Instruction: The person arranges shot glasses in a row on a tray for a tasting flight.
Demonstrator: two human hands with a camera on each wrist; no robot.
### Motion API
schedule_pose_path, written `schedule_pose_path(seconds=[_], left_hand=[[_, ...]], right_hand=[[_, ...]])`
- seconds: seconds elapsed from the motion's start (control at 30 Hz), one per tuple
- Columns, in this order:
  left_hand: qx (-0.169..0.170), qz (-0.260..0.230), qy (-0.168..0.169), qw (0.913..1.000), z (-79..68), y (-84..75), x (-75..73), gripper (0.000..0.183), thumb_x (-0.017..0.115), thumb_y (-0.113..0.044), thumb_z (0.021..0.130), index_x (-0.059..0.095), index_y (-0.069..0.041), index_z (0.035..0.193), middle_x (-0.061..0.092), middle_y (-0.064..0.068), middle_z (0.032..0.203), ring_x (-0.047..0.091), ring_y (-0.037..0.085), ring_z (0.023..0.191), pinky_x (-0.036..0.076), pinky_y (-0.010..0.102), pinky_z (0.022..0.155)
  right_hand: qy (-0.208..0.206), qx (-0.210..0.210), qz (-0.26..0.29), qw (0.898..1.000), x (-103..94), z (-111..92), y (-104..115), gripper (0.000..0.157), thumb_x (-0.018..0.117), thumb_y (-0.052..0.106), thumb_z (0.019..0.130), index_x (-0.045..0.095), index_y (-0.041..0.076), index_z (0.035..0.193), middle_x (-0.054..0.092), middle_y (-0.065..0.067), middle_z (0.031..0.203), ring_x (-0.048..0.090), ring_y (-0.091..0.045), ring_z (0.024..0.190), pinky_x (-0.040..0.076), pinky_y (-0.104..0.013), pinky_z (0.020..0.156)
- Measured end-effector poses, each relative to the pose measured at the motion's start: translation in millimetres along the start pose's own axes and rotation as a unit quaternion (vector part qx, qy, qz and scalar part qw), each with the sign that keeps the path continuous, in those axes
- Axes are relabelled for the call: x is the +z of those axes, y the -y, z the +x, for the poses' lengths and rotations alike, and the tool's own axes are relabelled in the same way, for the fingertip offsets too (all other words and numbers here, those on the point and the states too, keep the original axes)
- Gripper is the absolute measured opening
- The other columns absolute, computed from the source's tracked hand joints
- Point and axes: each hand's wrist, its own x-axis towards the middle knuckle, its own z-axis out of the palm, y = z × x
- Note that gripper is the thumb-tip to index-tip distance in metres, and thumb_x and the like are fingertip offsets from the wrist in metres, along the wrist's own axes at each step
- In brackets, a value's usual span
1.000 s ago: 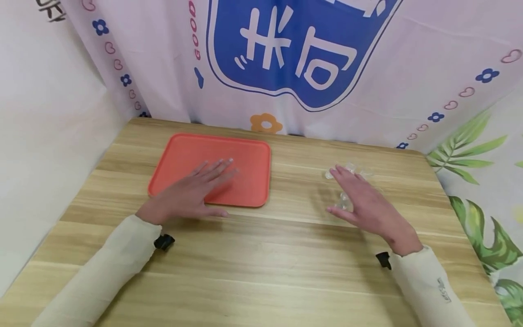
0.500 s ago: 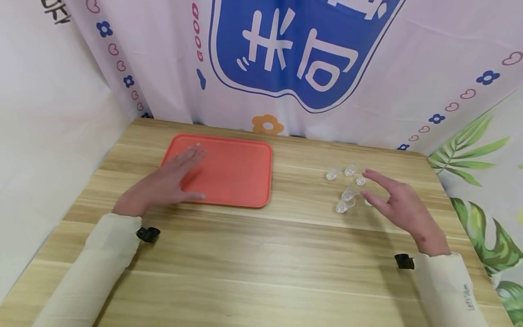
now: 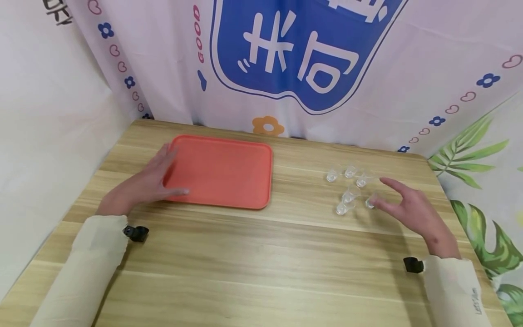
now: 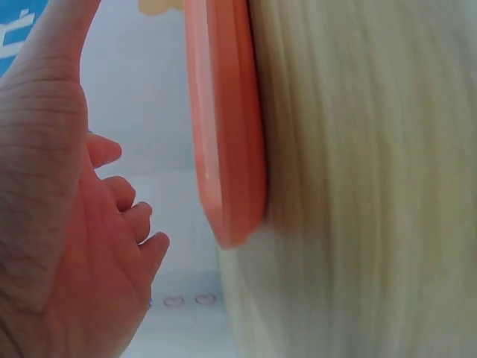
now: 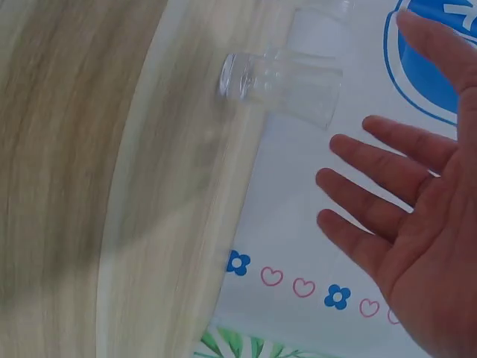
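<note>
A red rectangular tray (image 3: 220, 172) lies flat at the back left of the table. At its left end is my left hand (image 3: 143, 181), thumb and fingers spread apart and nothing between them; in the left wrist view the hand (image 4: 82, 224) shows beside the tray's corner (image 4: 231, 179). My right hand (image 3: 412, 209) hovers with fingers spread just right of several small clear glass cups (image 3: 350, 195). The thumb overlaps the nearest cup (image 3: 370, 202) in the head view. In the right wrist view, a clear cup (image 5: 283, 86) stands in front of the open fingers (image 5: 380, 160).
The wooden table (image 3: 261, 263) backs onto a white printed curtain (image 3: 163, 59) with a blue emblem. A leaf-patterned cloth (image 3: 486, 181) hangs along the right side, and a plain white wall (image 3: 49, 113) stands at the left.
My left hand has moved left from over the tray to its left end. My right hand has shifted right and nearer from above the cups, uncovering them. Tray and cups stay put.
</note>
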Motion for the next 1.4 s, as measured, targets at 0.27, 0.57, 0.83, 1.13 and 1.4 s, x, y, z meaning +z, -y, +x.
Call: schedule_pose_path(seconds=[0.27, 0.57, 0.83, 1.13, 1.4], left_hand=[[-0.02, -0.033, 0.002, 0.9993, -1.8, 17.7, 1.2, 0.127, 0.08, -0.051, 0.087, -0.015, -0.018, 0.165, -0.014, 0.024, 0.168, -0.006, 0.047, 0.153, 0.02, 0.074, 0.112], [0.012, -0.124, -0.001, 0.9922, -4.0, 33.2, 5.8, 0.117, 0.083, -0.032, 0.088, -0.002, -0.007, 0.165, 0.021, 0.026, 0.159, 0.035, 0.041, 0.138, 0.036, 0.061, 0.106], [0.0, -0.129, 0.022, 0.9914, -6.1, 33.1, 4.0, 0.12, 0.084, -0.034, 0.088, -0.003, -0.001, 0.163, 0.022, 0.029, 0.159, 0.033, 0.043, 0.139, 0.035, 0.062, 0.107], [-0.014, -0.121, 0.023, 0.9923, -7.2, 29.8, 4.2, 0.122, 0.088, -0.037, 0.083, 0.001, -0.008, 0.165, 0.022, 0.022, 0.163, 0.033, 0.039, 0.141, 0.034, 0.062, 0.109], [0.015, -0.144, 0.021, 0.9892, -3.2, 29.8, 3.5, 0.119, 0.09, -0.029, 0.081, 0.008, -0.009, 0.165, 0.03, 0.017, 0.159, 0.038, 0.035, 0.137, 0.038, 0.06, 0.107]], right_hand=[[0.103, 0.051, 0.038, 0.993, -3.8, -3, -10, 0.091, 0.07, 0.053, 0.096, 0.034, -0.004, 0.157, 0.042, -0.034, 0.152, 0.043, -0.058, 0.132, 0.038, -0.071, 0.102], [0.11, 0.055, 0.043, 0.991, 1.4, -3, -15, 0.083, 0.07, 0.049, 0.097, 0.041, -0.004, 0.154, 0.055, -0.036, 0.137, 0.052, -0.053, 0.125, 0.042, -0.069, 0.098], [0.09, 0.023, 0.046, 0.995, 9.1, -1, -20, 0.068, 0.072, 0.038, 0.099, 0.051, -0.008, 0.145, 0.067, -0.027, 0.122, 0.063, -0.046, 0.114, 0.048, -0.064, 0.095], [0.077, 0.01, 0.039, 0.996, 14.0, 0, -22, 0.056, 0.069, 0.032, 0.101, 0.057, -0.008, 0.138, 0.07, -0.023, 0.118, 0.067, -0.041, 0.109, 0.051, -0.061, 0.093], [0.057, -0.014, 0.041, 0.997, 16.7, 0, -24, 0.05, 0.07, 0.027, 0.101, 0.058, -0.006, 0.137, 0.072, -0.022, 0.113, 0.069, -0.041, 0.105, 0.052, -0.06, 0.091]])
